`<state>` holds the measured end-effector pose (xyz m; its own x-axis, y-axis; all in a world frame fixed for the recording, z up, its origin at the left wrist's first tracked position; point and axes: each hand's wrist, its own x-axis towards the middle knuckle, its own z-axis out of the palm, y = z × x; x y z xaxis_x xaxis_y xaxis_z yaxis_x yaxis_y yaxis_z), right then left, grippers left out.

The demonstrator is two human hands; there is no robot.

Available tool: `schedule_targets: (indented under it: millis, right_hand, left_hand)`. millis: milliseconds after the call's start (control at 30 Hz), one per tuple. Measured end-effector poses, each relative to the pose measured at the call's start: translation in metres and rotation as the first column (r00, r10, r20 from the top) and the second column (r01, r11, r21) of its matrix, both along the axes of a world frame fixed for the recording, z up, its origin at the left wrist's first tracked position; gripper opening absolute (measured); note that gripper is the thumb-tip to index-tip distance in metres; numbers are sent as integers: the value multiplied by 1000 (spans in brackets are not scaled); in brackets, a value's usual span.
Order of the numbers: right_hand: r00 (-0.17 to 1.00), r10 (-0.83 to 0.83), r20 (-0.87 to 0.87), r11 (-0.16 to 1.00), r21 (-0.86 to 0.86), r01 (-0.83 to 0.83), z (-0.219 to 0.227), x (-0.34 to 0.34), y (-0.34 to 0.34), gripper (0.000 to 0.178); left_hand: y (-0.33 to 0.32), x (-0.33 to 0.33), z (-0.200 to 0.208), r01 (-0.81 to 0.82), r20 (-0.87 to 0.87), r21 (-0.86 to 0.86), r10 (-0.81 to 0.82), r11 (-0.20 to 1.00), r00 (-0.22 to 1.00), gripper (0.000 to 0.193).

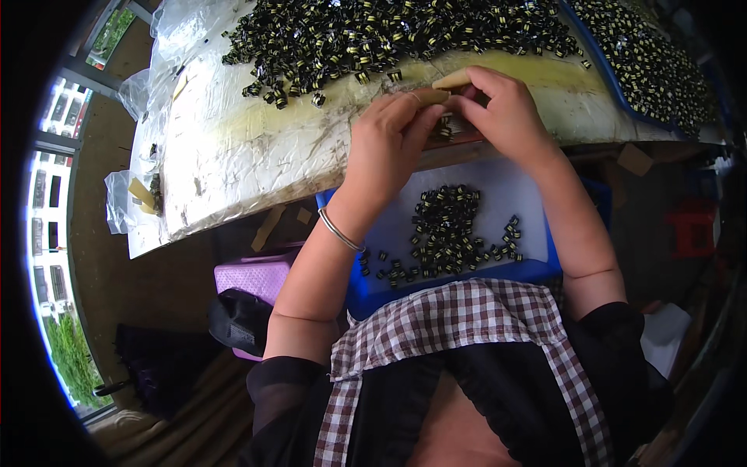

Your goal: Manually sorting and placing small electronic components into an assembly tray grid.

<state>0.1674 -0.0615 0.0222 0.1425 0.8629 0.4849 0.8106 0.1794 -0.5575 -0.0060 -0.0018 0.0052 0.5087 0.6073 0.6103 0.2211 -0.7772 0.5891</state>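
Observation:
My left hand (pixel 393 128) and my right hand (pixel 502 109) meet over the near edge of the table. Both have thumb and fingers drawn together, and tan finger covers (pixel 453 79) sit on some fingertips. What the fingertips pinch is too small and too covered to make out. Just below them shows a small black-and-yellow part (pixel 444 129); I cannot tell whether it is held. Beyond my hands, a large heap of such black-and-yellow parts (pixel 350 39) lies on the table, with a few loose ones at its near edge.
The table (pixel 233 156) has a worn, plastic-covered top. Under its edge, a blue tray (pixel 358 294) with a pale liner holds more parts. A blue-edged tray (pixel 654 70) full of parts stands at the far right. Left of my lap are a lilac seat (pixel 249 276) and a black cap-like item (pixel 239 321).

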Motion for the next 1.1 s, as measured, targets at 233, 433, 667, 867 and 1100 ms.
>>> schedule_targets:
  millis: [233, 433, 667, 867, 1100]
  right_hand:
    - [955, 143, -258, 931, -292, -219, 11, -6, 5, 18]
    - [974, 196, -116, 969, -129, -210, -3, 1, 3, 15]
    - [921, 118, -371, 926, -293, -237, 17, -4, 1, 18]
    - [974, 135, -182, 928, -321, -189, 19, -6, 3, 18]
    - [985, 144, -91, 976, -152, -157, 10, -9, 0, 17]
  left_hand:
    - [33, 1, 4, -170, -63, 193, 185, 966, 981, 19]
    - [15, -1, 2, -65, -58, -6, 65, 998, 996, 18]
    - [11, -3, 0, -107, 2, -57, 107, 993, 994, 15]
    - [11, -6, 0, -115, -50, -8, 114, 993, 992, 13]
    - [8, -4, 3, -111, -25, 2, 111, 994, 993, 11]
